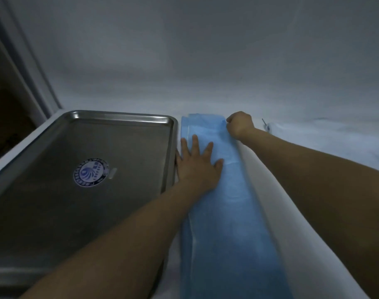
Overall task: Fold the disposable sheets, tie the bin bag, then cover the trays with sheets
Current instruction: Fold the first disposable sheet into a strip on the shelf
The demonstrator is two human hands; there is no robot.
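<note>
Blue sheet [227, 223], long soft folded strip

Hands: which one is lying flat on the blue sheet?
The left hand, fingers spread flat beside the metal tray; the right hand instead pinches the far corner of the blue sheet with curled fingers.

The round blue-and-white sticker [90, 172] on the metal tray [123, 134] bears lettering too blurred to read.

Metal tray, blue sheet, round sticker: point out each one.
metal tray [119, 115]: head view, on its far rim.
blue sheet [227, 234]: head view, mid-length of the folded strip.
round sticker [91, 172]: head view, at its centre, on the tray floor.
</note>
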